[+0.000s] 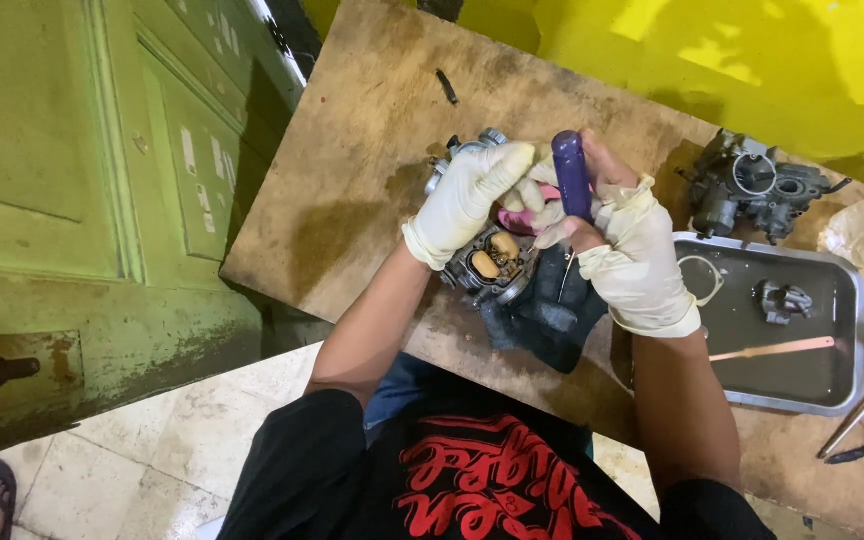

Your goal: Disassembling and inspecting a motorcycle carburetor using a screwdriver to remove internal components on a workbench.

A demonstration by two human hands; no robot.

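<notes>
Head view looks down on a brown wooden worktop (352,150) where a carburetor (492,262) lies open side up, its two tan floats showing, on a dark rag (547,320). Left hand (467,195), in a pale glove, is wrapped over the far end of the carburetor and holds it down. Right hand (627,255), also gloved, is closed around a screwdriver (572,180) with a purple handle, held nearly upright just right of the carburetor, its thin shaft pointing down toward the rag. Something pink shows between the two hands, too hidden to name. To do this well, I judge the blade should sit square in its slot and the body stay pinned so it cannot roll on the soft rag. Right of the carburetor sits a metal tray (847,340) with a small part, a wire ring and a flat stick in it; beyond the tray stands a second carburetor (752,190). The tray's near corner is close to the right wrist and could crowd the elbow.
</notes>
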